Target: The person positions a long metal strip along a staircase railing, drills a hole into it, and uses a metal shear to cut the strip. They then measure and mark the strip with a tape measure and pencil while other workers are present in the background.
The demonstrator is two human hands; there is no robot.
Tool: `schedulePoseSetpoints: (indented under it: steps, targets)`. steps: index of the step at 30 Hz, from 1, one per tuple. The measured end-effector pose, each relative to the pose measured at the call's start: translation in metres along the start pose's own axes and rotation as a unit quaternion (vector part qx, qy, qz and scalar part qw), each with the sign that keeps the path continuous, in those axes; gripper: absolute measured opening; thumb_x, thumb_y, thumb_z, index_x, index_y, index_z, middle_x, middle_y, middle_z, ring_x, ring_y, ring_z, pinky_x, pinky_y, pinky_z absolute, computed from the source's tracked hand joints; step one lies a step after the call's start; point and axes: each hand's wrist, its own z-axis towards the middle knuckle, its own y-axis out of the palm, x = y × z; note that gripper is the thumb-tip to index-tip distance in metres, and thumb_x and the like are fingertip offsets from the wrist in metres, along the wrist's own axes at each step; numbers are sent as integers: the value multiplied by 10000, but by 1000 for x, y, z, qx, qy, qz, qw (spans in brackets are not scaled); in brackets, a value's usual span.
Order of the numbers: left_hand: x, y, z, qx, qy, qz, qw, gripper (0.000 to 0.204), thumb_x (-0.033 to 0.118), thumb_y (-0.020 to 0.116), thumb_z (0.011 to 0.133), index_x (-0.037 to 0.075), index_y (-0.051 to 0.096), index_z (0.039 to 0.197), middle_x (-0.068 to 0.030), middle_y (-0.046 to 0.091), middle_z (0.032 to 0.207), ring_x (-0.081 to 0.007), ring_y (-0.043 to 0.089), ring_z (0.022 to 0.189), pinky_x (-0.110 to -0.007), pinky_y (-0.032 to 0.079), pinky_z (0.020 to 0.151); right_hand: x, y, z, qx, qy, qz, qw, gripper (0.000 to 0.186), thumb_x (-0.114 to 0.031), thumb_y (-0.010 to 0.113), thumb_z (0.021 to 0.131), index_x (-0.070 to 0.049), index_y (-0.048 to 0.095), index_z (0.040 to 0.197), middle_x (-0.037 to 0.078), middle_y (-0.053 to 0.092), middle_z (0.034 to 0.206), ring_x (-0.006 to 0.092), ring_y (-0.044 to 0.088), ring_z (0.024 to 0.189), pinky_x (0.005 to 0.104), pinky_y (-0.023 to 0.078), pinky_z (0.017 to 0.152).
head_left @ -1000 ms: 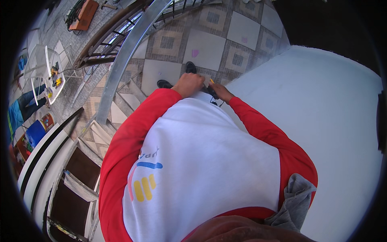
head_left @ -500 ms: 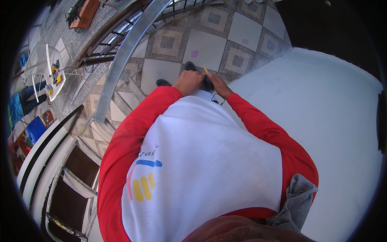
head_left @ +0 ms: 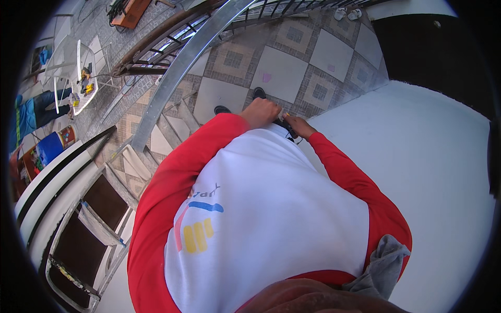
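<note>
Both hands meet close together at the far edge of the person's white shirt front (head_left: 271, 219), out past the red sleeves (head_left: 172, 177). The left hand (head_left: 262, 112) is curled into a fist, knuckles up, closed on the upper part of a small dark object (head_left: 286, 127) — what kind of thing it is cannot be told, since most of it is hidden under the hands. The right hand (head_left: 298, 125) lies just beside it on the right, fingers bent and touching the same dark object; whether it truly grips it or only rests on it cannot be told. The object sits between the two hands, tight against the shirt, above the tiled floor (head_left: 282, 78). Two dark shoe tips (head_left: 223, 110) show on the tiles just beyond the left hand. To the right spreads a broad white surface (head_left: 417, 172), near the right sleeve. Left of the person a grey metal beam (head_left: 182, 68) slants across the floor, with a curved railing (head_left: 156, 41) farther out. At the far left stand a white wire rack (head_left: 78, 78) and a blue container (head_left: 49, 148) — well apart from the hands. A grey cloth (head_left: 381, 266) hangs at the right hip, near the bottom edge.
</note>
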Motion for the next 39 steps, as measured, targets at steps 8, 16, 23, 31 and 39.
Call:
schedulePoseSetpoints:
  steps: [8, 16, 23, 31, 39]
  targets:
    - [-62, 18, -14, 95, -100, -173, 975, 241, 295, 738, 848, 62, 718, 906, -163, 733, 942, -359, 707, 923, -466, 546, 828, -187, -77, -114, 152, -462, -15, 873, 387, -55, 455, 1074, -71, 442, 1460, 163, 640, 1346, 113, 612, 765, 254, 510, 723]
    - [-99, 61, -107, 201, -365, -386, 823, 319, 318, 752, 924, 21, 689, 1021, -73, 711, 862, -171, 688, 797, -328, 539, 714, -336, -123, -341, -138, -839, 34, 525, 197, -208, 672, 1001, -273, 757, 1166, 19, 674, 1200, 111, 694, 980, 235, 578, 864]
    - [-93, 71, -126, 405, -435, -540, 596, 220, 279, 715, 972, 65, 690, 1018, -20, 691, 849, -122, 687, 777, -282, 524, 664, -350, -153, -360, -169, -861, -8, 480, 159, -329, 749, 947, -277, 765, 1097, -1, 672, 1163, 99, 675, 963, 239, 556, 838]
    - [-116, -24, -91, 474, -332, -633, 515, 461, 409, 704, 979, 55, 577, 1247, -84, 652, 1147, -167, 670, 977, -312, 536, 794, -371, -166, -355, -126, -861, -39, 492, 295, -383, 738, 948, -188, 707, 1167, 43, 668, 1135, 145, 669, 956, 273, 552, 821]
    - [-211, -165, -34, 473, -164, -764, 407, 885, 519, 760, 907, 35, 358, 1529, -223, 419, 1536, -343, 461, 1410, -467, 428, 1132, -444, -158, -292, -25, -877, 16, 480, 451, -437, 727, 949, -99, 648, 1238, 88, 663, 1108, 190, 664, 948, 306, 548, 804]
